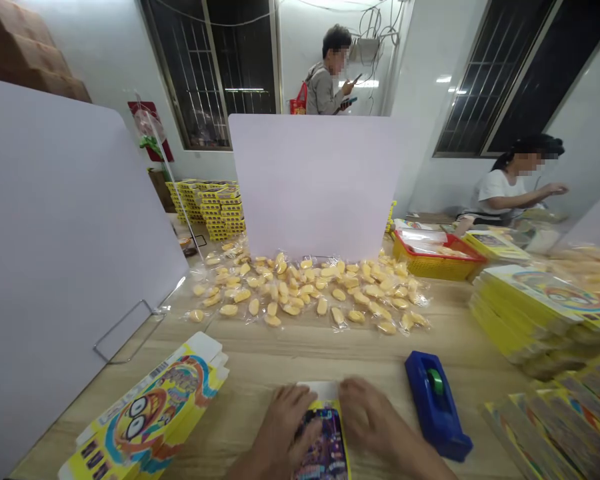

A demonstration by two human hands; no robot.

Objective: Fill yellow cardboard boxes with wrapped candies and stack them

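A small printed cardboard box [325, 443] lies on the table close in front of me, its dark colourful face up and a white flap at its far end. My left hand [287, 423] grips its left side, with the thumb across the printed face. On the opposite edge, my right hand [370, 417] has its fingers curled against the box, somewhat blurred. To the right of that hand sits a blue tape dispenser [437, 407] with a green roll. At the left lies a stack of flat yellow cartons [155, 413] with a cartoon face.
Many wrapped yellow pieces [305, 290] spread across the table beyond my hands. White panels [315, 187] stand behind and to the left. Box stacks [540, 313] and a red-yellow basket [440, 257] are at the right. Two other people [325, 87] are farther back.
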